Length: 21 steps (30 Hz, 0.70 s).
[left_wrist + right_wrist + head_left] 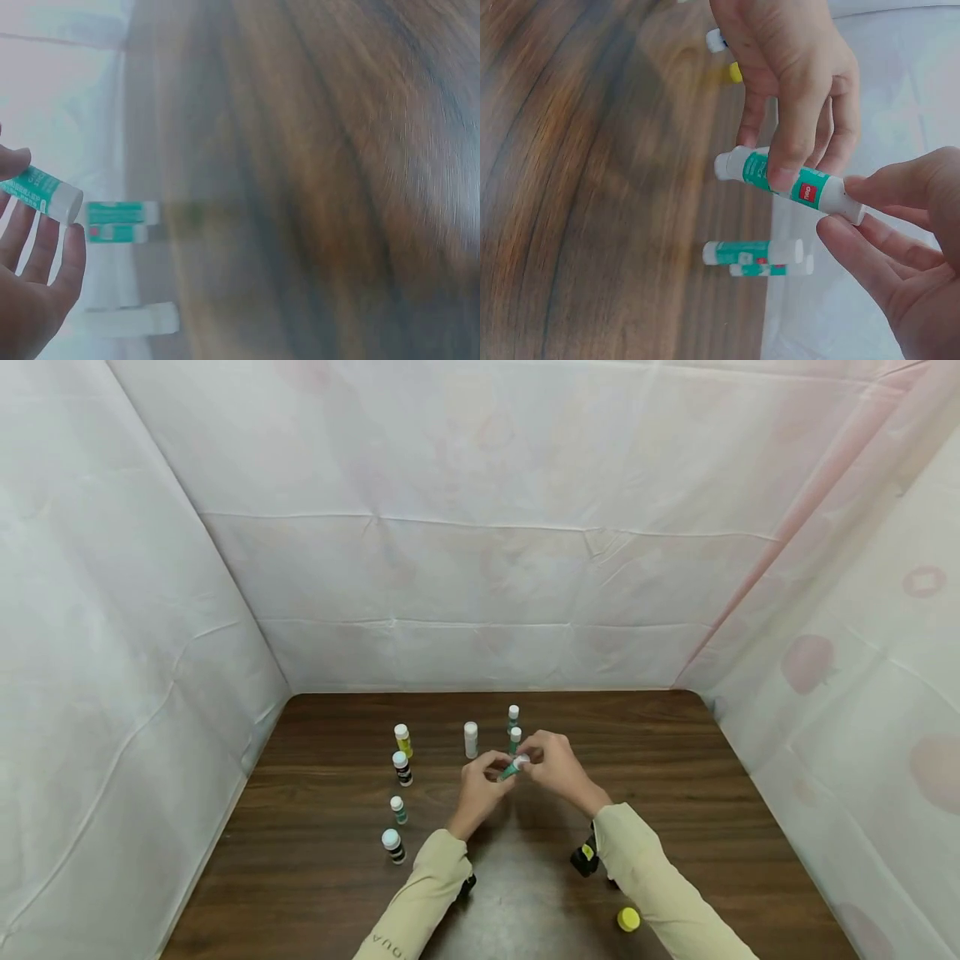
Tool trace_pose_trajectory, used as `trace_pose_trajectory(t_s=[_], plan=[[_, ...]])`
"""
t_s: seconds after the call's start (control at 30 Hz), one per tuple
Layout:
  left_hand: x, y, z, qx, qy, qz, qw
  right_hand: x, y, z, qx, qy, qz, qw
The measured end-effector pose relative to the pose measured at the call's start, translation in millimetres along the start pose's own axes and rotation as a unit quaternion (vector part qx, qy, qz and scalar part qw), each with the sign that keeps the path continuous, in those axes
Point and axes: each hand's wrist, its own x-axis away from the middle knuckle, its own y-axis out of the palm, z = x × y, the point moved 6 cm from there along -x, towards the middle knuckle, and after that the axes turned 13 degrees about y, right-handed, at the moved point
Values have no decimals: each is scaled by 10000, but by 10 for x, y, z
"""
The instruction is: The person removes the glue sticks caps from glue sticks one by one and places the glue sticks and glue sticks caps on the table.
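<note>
Right hand (924, 294), lower right in the right wrist view, pinches the cap (838, 199) of the central glue stick (808, 193); left hand (802, 86), top, grips its barrel (757, 169), likely light, stiff, smooth, best held there

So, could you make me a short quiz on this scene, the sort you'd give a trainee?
1. Which hand pinches the white cap of the held glue stick?
2. True or false: two green glue sticks stand upright beyond the held one.
3. How many white-capped containers stand in the row at the left of the head view?

Key: 1. The right hand. 2. True. 3. Four.
</note>
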Motion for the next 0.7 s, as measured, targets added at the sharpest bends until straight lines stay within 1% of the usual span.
trace_pose_trajectory(t_s=[0.1, 0.23, 0.37, 0.47, 0.6, 0.7], plan=[[8, -61, 35, -251, 169, -146, 9994, 65, -64, -66, -78, -138, 90, 9998], [4, -148, 161, -428, 269, -377, 9980, 146, -126, -163, -138, -310, 117, 9994], [-8, -213, 328, -457, 393, -567, 9966, 228, -171, -264, -221, -524, 89, 9983], [-16, -257, 470, -460, 564, -661, 9952, 291, -198, -337, -332, -630, 40, 9975], [-10, -324, 645, -593, 756, -769, 9924, 372, -241, -449, -494, -661, 27, 9966], [1, -389, 785, -683, 792, -840, 9910, 438, -270, -552, -632, -634, -4, 9960]])
